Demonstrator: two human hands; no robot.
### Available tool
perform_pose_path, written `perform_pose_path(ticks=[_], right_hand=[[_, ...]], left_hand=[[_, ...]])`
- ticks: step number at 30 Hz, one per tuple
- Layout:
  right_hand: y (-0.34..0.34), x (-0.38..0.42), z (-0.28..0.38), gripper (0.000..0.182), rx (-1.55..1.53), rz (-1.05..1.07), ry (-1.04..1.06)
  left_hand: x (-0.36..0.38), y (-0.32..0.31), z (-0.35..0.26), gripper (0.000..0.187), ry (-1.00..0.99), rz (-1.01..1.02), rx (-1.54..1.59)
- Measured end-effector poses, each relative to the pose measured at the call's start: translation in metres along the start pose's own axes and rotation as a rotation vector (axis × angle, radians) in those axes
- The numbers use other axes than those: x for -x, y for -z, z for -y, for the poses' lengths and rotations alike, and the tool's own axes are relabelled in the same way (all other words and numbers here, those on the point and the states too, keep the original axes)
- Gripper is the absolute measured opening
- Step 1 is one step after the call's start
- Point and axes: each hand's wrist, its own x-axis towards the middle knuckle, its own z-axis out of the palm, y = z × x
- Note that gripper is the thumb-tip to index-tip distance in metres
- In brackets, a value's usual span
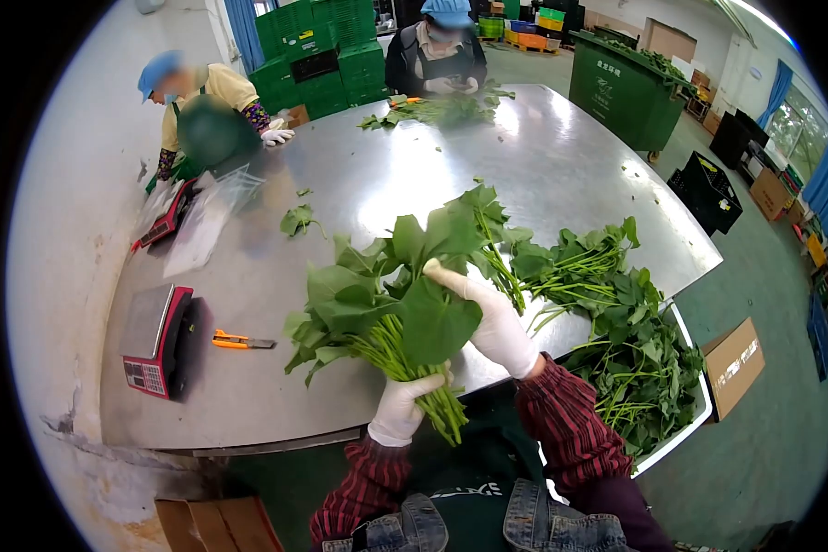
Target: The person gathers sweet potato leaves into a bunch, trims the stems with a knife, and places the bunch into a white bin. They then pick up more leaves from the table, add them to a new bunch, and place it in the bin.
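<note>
A bunch of green leafy stalks (377, 308) is held above the near edge of the steel table (543, 156). My left hand (400, 409), in a white glove, grips the stems at the bottom of the bunch. My right hand (488, 317), also gloved, rests on the leaves at the top right of the bunch, fingers laid over a large leaf. More loose leafy stalks (584, 267) lie on the table just right of the bunch.
A white tub of greens (699, 419) stands at my right. A red scale (156, 340) and an orange cutter (239, 341) lie at left. Two other people work at the far side with greens (432, 110). A green bin (626, 92) and a cardboard box (734, 363) stand on the floor.
</note>
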Motion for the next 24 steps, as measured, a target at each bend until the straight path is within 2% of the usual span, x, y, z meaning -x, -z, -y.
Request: perform_pose_path(ticks=[2, 6, 9, 11, 13, 14, 16, 18, 20, 21, 22, 24], right_hand=[[0.006, 0.003, -0.008, 0.031, -0.053, 0.199, -0.038], [0.009, 0.034, 0.005, 0.020, -0.134, 0.191, -0.107], [0.010, 0.077, -0.009, 0.013, -0.230, 0.225, -0.189], [0.013, 0.099, -0.012, 0.010, -0.239, 0.234, -0.195], [0.015, 0.114, -0.003, 0.014, -0.507, 0.270, -0.550], [0.015, 0.119, 0.000, 0.014, -0.503, 0.267, -0.551], [0.016, 0.126, 0.006, 0.017, -0.605, 0.232, -0.718], [0.019, 0.133, 0.003, 0.018, -0.572, 0.226, -0.717], [0.023, 0.138, -0.001, 0.018, -0.442, 0.365, -0.572], [0.022, 0.138, 0.001, 0.018, -0.313, 0.372, -0.419], [0.022, 0.138, 0.004, 0.018, -0.312, 0.370, -0.418], [0.023, 0.135, 0.018, 0.019, -0.384, 0.110, -0.558]], left_hand=[[0.000, -0.001, -0.001, 0.041, 0.005, 0.034, -0.013], [0.001, -0.006, -0.003, 0.036, -0.059, -0.051, 0.106], [-0.008, 0.018, 0.004, 0.035, 0.109, -0.096, 0.222], [-0.008, 0.024, 0.008, 0.034, 0.066, -0.081, 0.227], [-0.005, 0.017, 0.008, 0.033, 0.029, -0.062, 0.231], [-0.005, 0.013, 0.009, 0.033, 0.041, -0.079, 0.260], [-0.004, 0.007, 0.012, 0.033, 0.055, -0.093, 0.293], [-0.003, 0.003, 0.014, 0.030, 0.079, -0.082, 0.314], [-0.004, 0.005, 0.016, 0.027, 0.110, -0.047, 0.343], [-0.005, 0.006, 0.016, 0.024, 0.139, -0.013, 0.371], [-0.005, 0.005, 0.016, 0.024, 0.139, -0.011, 0.370], [-0.002, 0.001, 0.012, 0.024, 0.133, -0.059, 0.298]])
